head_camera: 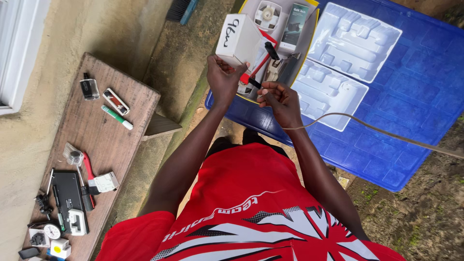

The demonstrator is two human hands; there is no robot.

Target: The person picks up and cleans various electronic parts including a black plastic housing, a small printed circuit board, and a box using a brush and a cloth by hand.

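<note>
- Left hand [223, 77] pinches the white box [238, 39] by its lower edge, box tilted just above it.
- Right hand [280, 99] beside it, fingers curled onto a thin cable [377, 129].

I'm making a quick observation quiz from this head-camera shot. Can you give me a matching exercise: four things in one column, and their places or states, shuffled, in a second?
Things
1. white box
2. green marker
3. white moulded tray
4. thin cable

Places or states
A. lying on the blue plastic sheet
B. held up in the left hand
C. running off from the right hand to the picture's right edge
D. lying on the wooden board

Pairs: 1-B, 2-D, 3-A, 4-C
</note>
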